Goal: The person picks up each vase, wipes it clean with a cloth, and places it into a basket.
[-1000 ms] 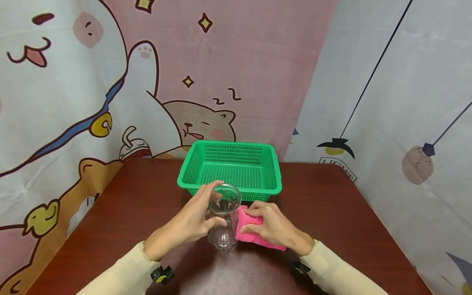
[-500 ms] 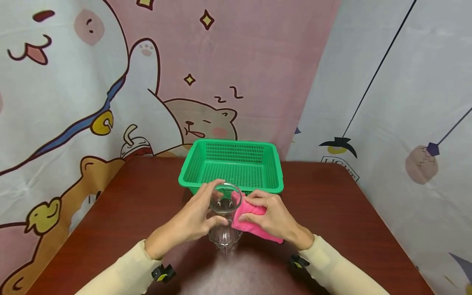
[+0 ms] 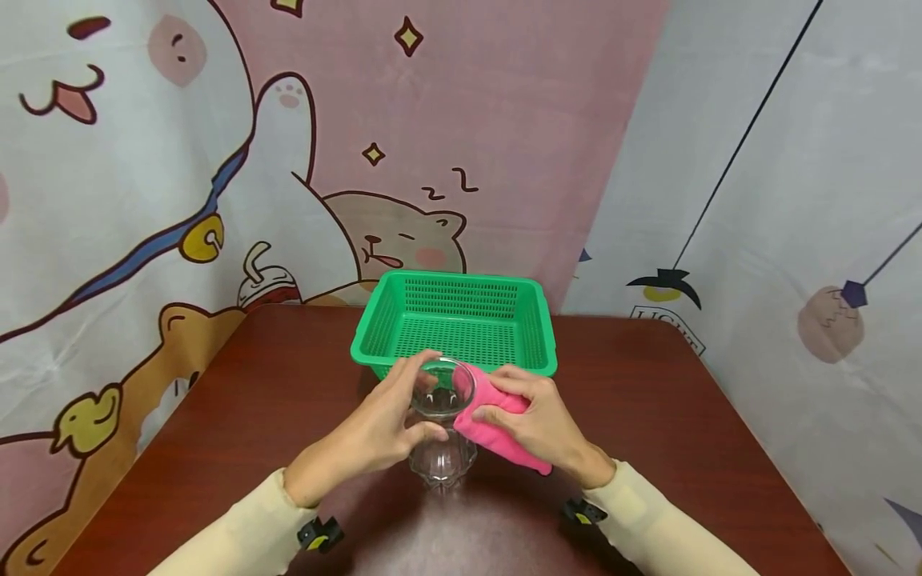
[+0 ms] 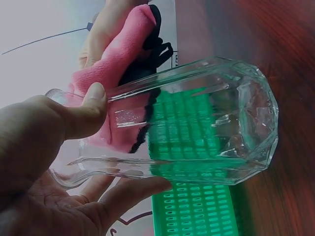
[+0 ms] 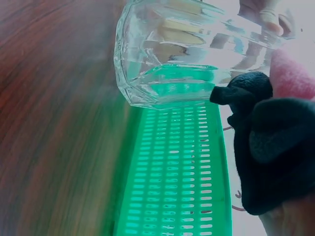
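A clear glass vase (image 3: 441, 464) with a flared rim and a faceted body stands upright in front of me in the head view. My left hand (image 3: 370, 424) grips it around the upper part, thumb on the near side and fingers behind. My right hand (image 3: 540, 420) pinches a folded pink cloth (image 3: 497, 436), pressed against the right side of the rim. In the right wrist view the cloth's dark side (image 5: 275, 152) hangs in folds beside the glass vase (image 5: 172, 49). The left wrist view shows my left thumb (image 4: 88, 113) on the vase.
A green plastic basket (image 3: 366, 340) with slotted walls stands just behind the vase on the dark red-brown table (image 3: 634, 400). A cartoon-printed curtain (image 3: 519, 144) hangs behind and along the sides of the table.
My right hand has moved the cloth up along the vase's right side, from its body to its rim. The left hand keeps its grip, almost unmoved.
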`<control>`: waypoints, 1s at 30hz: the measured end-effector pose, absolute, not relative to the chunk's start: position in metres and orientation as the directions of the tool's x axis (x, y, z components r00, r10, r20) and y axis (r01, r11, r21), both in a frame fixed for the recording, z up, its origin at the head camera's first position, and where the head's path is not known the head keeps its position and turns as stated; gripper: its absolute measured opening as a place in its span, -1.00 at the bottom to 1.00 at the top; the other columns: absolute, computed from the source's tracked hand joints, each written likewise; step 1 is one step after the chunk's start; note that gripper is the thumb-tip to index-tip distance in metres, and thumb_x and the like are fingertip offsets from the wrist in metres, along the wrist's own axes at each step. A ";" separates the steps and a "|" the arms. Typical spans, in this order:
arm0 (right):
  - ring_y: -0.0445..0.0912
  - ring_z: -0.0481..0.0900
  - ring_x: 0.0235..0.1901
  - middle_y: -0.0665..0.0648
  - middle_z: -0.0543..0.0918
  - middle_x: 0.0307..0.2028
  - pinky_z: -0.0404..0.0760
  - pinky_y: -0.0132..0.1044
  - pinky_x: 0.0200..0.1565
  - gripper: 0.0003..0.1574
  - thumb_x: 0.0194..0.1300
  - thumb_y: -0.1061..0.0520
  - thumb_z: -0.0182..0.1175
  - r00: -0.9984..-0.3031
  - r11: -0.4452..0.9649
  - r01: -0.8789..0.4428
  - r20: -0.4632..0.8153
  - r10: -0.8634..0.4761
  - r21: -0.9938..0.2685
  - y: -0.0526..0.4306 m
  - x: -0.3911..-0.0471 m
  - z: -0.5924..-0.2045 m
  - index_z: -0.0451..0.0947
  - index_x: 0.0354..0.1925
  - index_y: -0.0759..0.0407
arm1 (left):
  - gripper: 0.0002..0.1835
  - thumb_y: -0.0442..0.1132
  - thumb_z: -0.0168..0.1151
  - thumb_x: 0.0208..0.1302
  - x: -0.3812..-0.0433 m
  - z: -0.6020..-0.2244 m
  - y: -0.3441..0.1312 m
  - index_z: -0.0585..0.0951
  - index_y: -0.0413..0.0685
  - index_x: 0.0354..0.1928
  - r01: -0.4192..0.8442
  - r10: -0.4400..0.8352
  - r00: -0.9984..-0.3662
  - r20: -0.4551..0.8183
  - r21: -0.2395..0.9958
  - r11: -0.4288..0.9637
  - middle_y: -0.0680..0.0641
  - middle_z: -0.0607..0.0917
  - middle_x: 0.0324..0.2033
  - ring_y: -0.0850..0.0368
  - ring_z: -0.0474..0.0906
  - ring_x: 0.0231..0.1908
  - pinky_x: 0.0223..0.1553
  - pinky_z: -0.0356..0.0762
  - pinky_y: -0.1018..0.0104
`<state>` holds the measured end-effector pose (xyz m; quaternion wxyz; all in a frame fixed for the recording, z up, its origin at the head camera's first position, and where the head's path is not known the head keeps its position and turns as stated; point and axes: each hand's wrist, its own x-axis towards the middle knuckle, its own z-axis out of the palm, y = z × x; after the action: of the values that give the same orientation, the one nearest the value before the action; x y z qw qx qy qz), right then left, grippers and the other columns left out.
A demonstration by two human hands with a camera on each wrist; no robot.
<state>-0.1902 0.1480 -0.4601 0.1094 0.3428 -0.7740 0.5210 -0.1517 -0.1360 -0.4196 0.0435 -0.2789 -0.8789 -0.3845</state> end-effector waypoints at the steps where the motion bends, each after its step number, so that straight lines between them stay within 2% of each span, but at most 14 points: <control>1: -0.14 0.74 -0.04 0.05 0.87 -0.04 0.79 -0.37 -0.22 -0.50 0.35 0.17 0.73 -0.745 0.222 -0.641 0.527 -0.409 -0.735 0.149 -0.190 -0.460 0.92 0.23 0.10 | 0.09 -0.29 0.75 0.35 -0.152 -0.419 -0.136 0.25 -0.08 0.75 0.521 0.457 -0.842 0.288 0.655 0.547 -0.28 0.66 0.32 -0.14 0.76 0.14 0.03 0.87 0.10; 7: -0.12 0.74 -0.06 0.06 0.87 -0.01 0.83 -0.31 -0.27 -0.41 0.34 0.20 0.73 -0.770 0.231 -0.616 0.516 -0.375 -0.753 0.152 -0.190 -0.459 0.89 0.31 0.10 | 0.09 -0.32 0.74 0.34 -0.152 -0.418 -0.134 0.25 -0.09 0.76 0.505 0.452 -0.848 0.277 0.680 0.531 -0.30 0.65 0.33 -0.23 0.75 0.24 0.06 0.88 0.17; 19: -0.09 0.75 -0.05 0.05 0.85 0.03 0.86 -0.26 -0.26 -0.44 0.37 0.17 0.71 -0.787 0.242 -0.587 0.474 -0.395 -0.772 0.153 -0.191 -0.460 0.89 0.31 0.04 | 0.09 -0.32 0.75 0.33 -0.152 -0.418 -0.134 0.25 -0.10 0.76 0.513 0.449 -0.847 0.286 0.662 0.546 -0.29 0.66 0.32 -0.22 0.73 0.24 0.03 0.84 0.24; 27: -0.12 0.72 -0.08 0.07 0.84 0.00 0.82 -0.29 -0.30 -0.49 0.37 0.19 0.71 -0.772 0.228 -0.601 0.482 -0.415 -0.766 0.152 -0.192 -0.460 0.91 0.26 0.08 | 0.09 -0.32 0.74 0.34 -0.152 -0.419 -0.135 0.24 -0.09 0.76 0.513 0.454 -0.845 0.282 0.668 0.539 -0.32 0.65 0.34 -0.25 0.72 0.27 0.07 0.90 0.00; 30: -0.12 0.71 -0.07 0.08 0.84 -0.02 0.79 -0.31 -0.29 -0.53 0.37 0.21 0.71 -0.753 0.220 -0.625 0.504 -0.424 -0.749 0.152 -0.192 -0.461 0.92 0.22 0.10 | 0.09 -0.31 0.74 0.35 -0.152 -0.419 -0.135 0.24 -0.09 0.76 0.514 0.457 -0.844 0.281 0.667 0.540 -0.32 0.65 0.34 -0.25 0.73 0.27 0.07 0.90 -0.01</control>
<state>-0.1919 0.1515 -0.4607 0.0957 0.3384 -0.7753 0.5247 -0.1521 -0.1351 -0.4193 0.0363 -0.2768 -0.8767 -0.3918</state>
